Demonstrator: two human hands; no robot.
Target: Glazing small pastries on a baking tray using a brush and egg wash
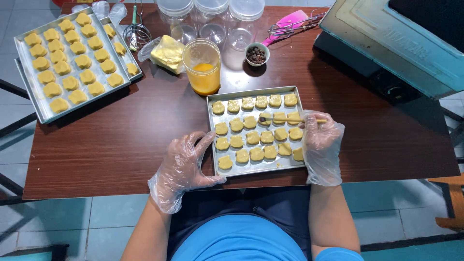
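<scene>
My left hand (186, 162) lies open and flat on the brown table (121, 130), fingertips against the near tray (211, 140) to steady it. My right hand (320, 140) pinches the small brush (290, 120), its bristles on a dough piece (265, 119) in the second row, so I judge I'm mid-glaze, and the next stroke needs a light touch. The tray sits close to the table's front edge. Further off, the cup of yellow wash (203, 66), then the full tray (72, 58) far left, with open wood between.

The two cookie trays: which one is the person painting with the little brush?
The smaller tray right in front of the person. The right hand holds the brush over its cookies, the left hand steadies its edge. The bigger tray sits untouched, far left.
</scene>
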